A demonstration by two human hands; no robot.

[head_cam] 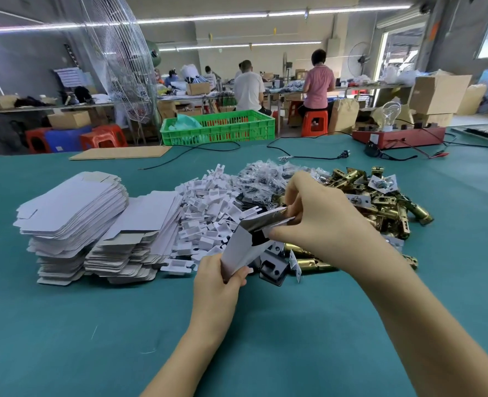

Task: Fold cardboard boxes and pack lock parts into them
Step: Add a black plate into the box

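Observation:
A small white cardboard box [244,247] is held tilted above the green table [93,325]. My left hand [219,285] grips its lower end. My right hand [320,213] pinches the box's upper flap, with something dark showing in the open end. Under the hands lie brass latch bolts [386,207] and a black plate [274,267]. Behind them sit a heap of white folded inserts [208,207] and a heap of small clear bags of parts [265,176]. Stacks of flat white box blanks [76,219] stand to the left.
A red device with a bulb [397,134], black cables [308,153] and a flat brown cardboard sheet [119,152] lie at the table's far side. A green crate [219,127], red stools, a standing fan [122,61] and seated people are beyond.

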